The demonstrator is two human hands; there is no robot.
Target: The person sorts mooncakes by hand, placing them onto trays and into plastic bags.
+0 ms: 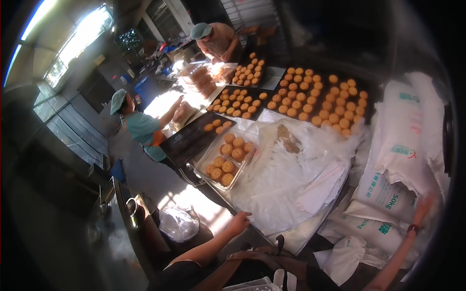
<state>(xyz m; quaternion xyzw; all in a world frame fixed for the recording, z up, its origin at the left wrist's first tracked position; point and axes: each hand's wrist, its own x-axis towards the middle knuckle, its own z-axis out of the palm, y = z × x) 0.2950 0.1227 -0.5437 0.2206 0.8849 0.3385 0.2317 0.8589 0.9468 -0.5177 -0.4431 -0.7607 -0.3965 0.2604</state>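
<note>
My left hand (239, 223) is at the near edge of the table, by the plastic sheeting (272, 169), with fingers curled; whether it holds anything is too small to tell. My right hand (425, 206) reaches out at the far right, blurred, over the stacked white sacks (400, 150), and its fingers cannot be made out. A clear plastic tray (198, 169) of round golden cakes (226, 166) sits on the table's left part, beyond my left hand. A dark baking tray (187, 140) with several cakes lies behind it.
More dark trays of cakes (296, 92) cover the table's far side. A person in a teal shirt (141, 123) stands at the left, and another person in a cap (218, 41) leans over the far end. A white plastic bag (178, 224) lies at lower left.
</note>
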